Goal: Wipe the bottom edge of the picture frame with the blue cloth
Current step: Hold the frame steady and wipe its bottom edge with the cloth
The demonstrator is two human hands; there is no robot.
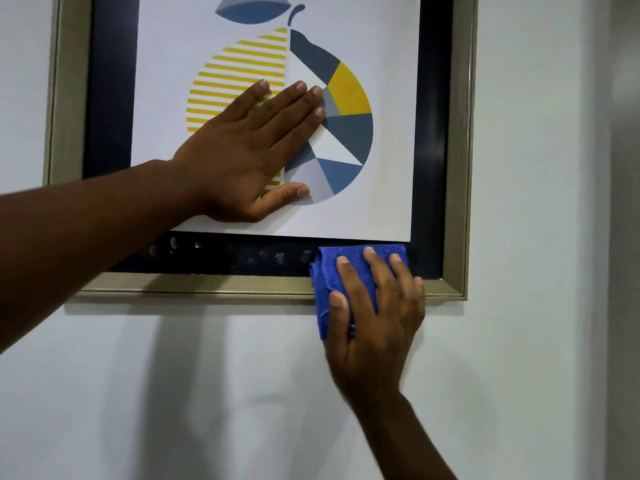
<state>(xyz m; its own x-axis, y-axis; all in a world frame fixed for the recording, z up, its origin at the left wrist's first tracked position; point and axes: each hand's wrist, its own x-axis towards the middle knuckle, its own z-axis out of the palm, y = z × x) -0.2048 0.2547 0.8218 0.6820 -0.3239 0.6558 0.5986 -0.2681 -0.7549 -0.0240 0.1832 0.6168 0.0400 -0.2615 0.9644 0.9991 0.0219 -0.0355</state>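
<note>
A picture frame (pixel 194 287) with a pale gold moulding and a black mat hangs on the wall, holding a print of a yellow, grey and blue pear. My right hand (pixel 375 317) presses a folded blue cloth (pixel 325 282) over the frame's bottom edge, near its right corner. The cloth covers the black mat strip, the moulding and a little wall below. My left hand (pixel 252 157) lies flat, fingers spread, on the glass over the pear. Pale smudges (pixel 263 256) dot the black strip left of the cloth.
A plain white wall (pixel 536 202) surrounds the frame. The frame's right side (pixel 462 133) runs up past the cloth. My left forearm (pixel 79 237) crosses the lower left corner of the frame. Soft shadows fall on the wall below.
</note>
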